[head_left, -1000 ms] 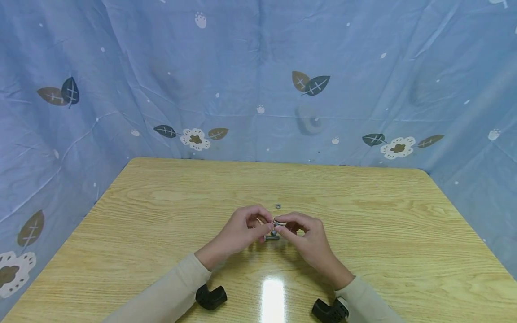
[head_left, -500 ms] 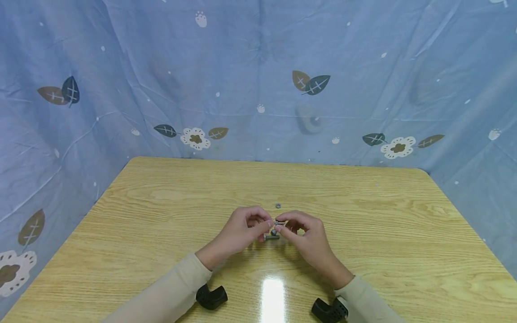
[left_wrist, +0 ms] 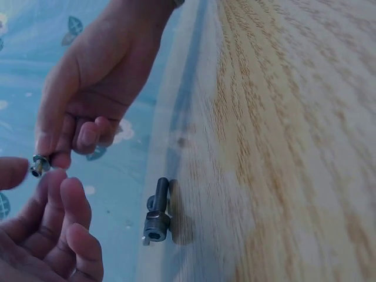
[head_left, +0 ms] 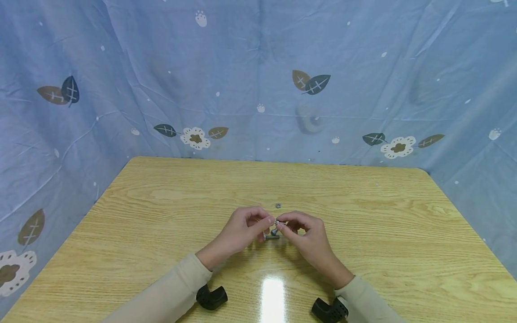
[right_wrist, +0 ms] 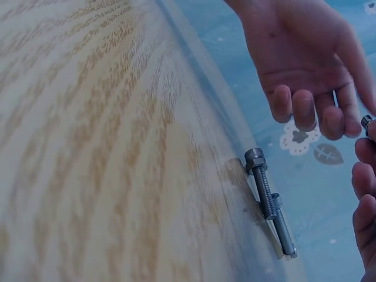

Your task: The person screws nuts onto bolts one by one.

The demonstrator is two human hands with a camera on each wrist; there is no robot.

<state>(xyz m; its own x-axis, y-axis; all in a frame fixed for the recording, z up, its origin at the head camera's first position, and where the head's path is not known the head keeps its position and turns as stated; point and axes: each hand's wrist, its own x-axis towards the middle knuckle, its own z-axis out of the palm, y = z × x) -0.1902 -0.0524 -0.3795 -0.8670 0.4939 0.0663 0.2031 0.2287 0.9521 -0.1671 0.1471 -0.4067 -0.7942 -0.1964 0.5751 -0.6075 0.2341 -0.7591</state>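
Note:
Between thumb and fingertips, my right hand (head_left: pixel 304 231) pinches a small metal socket-head bolt (left_wrist: pixel 36 171) with a nut round it, raised above the table. My left hand (head_left: pixel 244 226) faces it; in the left wrist view its thumb and fingertips stand loosely spread right at the bolt's head. The right wrist view catches only the bolt's end, at its right edge. Below the hands on the tabletop lies a larger bolt (right_wrist: pixel 262 185) with a nut near its head. Beside it lies another bolt (right_wrist: pixel 284 232).
A loose nut (head_left: pixel 278 206) lies beyond the hands on the wooden table (head_left: pixel 181 197). Black wrist mounts (head_left: pixel 212 297) hang below both sleeves. A blue patterned cloth (head_left: pixel 242 67) hangs behind the table.
My left thumb and fingertips have shifted slightly at the bolt's head, the thumb moving a little upward. My right hand stays in place with the bolt. The things on the table have not moved.

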